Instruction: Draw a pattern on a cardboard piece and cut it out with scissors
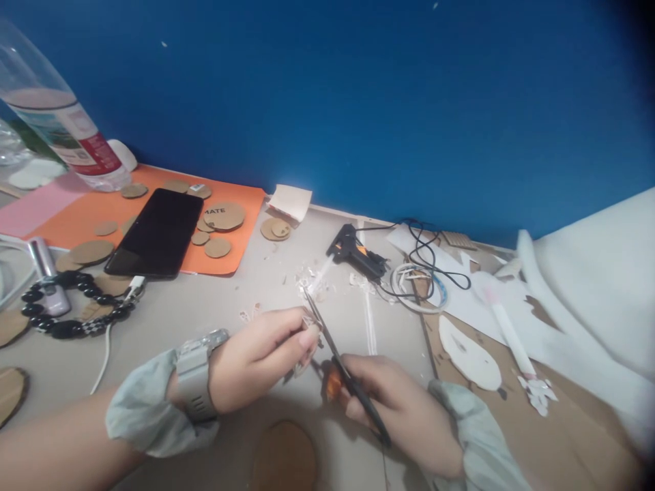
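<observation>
My right hand (404, 406) is closed around a pair of scissors (335, 351) with dark blades and an orange part at the handle. The blades point up and to the left, past the fingertips of my left hand (258, 354). That hand pinches a small, thin, pale cut-out piece (309, 322), mostly covered by the fingers, so its shape is unclear. The scissor blades lie right beside the piece; whether they touch it I cannot tell. Just beyond the hands, small white scraps (312, 281) are scattered on the table (286, 314).
A black glue gun (355, 252) with a looped cable lies behind the hands. Cardboard discs (217, 247), a phone (156, 232) and an orange sheet (245, 204) are to the left, with a bottle (66, 123) and bead bracelet (66, 332). White pieces lie on cardboard (568, 436) at right.
</observation>
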`<state>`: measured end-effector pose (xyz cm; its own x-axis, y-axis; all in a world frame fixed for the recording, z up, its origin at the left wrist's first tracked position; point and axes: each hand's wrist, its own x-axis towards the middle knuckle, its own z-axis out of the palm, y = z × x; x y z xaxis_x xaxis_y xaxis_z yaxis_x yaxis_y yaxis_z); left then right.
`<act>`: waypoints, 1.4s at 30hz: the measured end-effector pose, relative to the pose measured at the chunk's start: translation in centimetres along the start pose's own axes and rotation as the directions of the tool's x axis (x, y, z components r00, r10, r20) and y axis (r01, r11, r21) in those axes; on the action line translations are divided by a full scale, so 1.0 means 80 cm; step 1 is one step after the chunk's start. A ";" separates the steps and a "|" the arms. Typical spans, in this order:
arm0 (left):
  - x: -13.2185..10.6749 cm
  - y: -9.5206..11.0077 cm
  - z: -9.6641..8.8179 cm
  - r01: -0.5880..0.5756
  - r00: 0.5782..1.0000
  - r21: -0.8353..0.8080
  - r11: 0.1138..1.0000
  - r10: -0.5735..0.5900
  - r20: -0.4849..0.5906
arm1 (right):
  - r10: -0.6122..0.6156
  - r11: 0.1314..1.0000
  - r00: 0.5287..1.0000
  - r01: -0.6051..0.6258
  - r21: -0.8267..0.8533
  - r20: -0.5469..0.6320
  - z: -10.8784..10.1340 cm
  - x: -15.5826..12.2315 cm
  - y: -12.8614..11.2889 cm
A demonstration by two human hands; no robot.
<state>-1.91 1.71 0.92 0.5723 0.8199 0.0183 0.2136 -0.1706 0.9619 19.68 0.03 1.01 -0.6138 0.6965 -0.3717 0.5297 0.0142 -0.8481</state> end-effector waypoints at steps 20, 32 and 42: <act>0.000 -0.003 0.004 0.008 1.000 -0.010 1.000 -0.009 -0.013 | -0.070 0.997 0.997 0.070 0.035 0.010 0.002 0.001 0.002; -0.003 -0.006 0.003 -0.021 1.000 -0.044 0.999 0.020 -0.015 | -0.065 0.997 0.996 0.063 0.042 0.062 -0.004 0.000 0.000; -0.002 -0.006 0.003 -0.008 1.000 -0.049 0.999 0.007 -0.022 | -0.058 0.998 0.998 0.058 0.003 0.036 -0.004 0.000 0.002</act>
<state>-1.92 1.53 0.43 0.5564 0.8303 0.0308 0.1699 -0.1500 0.9740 19.96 0.25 0.97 -0.6643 0.6683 -0.3348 0.4910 0.0525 -0.8696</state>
